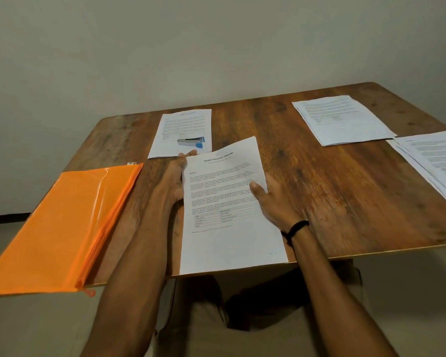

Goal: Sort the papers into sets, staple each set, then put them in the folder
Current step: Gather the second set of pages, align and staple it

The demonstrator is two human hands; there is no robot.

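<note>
Nearest on my feed, below the desk edge, I see the person's lap in pale cloth and a pale floor (31, 331) to the left. Both bare forearms reach over the near edge of the wooden desk (319, 189), a brown grained top with rounded corners.

Between the hands are the transcript papers (229, 202), headed "Sample Education Transcript". They run lengthwise away from me, with the near end past the desk edge; I cannot tell how many sheets there are. The left hand (175, 179) lies along their left edge, its grip spread, with straight fingers reaching the top left corner. The right hand (276, 202), with a black band (295, 228) at the wrist, has its grip pinching the right edge. Its thumb lies on the printed page and its fingers are out of sight beneath.

To the left, the orange folder (62, 228) lies on the near left corner of the desk and hangs out over the edge. Just beyond the transcript papers, a blue and grey stapler (191, 143) rests on a printed stack (183, 122). A second stack (343, 119) lies at the far right, and a third stack (433, 161), fanned, runs off the right side of the view.

Behind the desk stands a plain pale wall (216, 47), with a dark skirting (5, 219) low at the left
</note>
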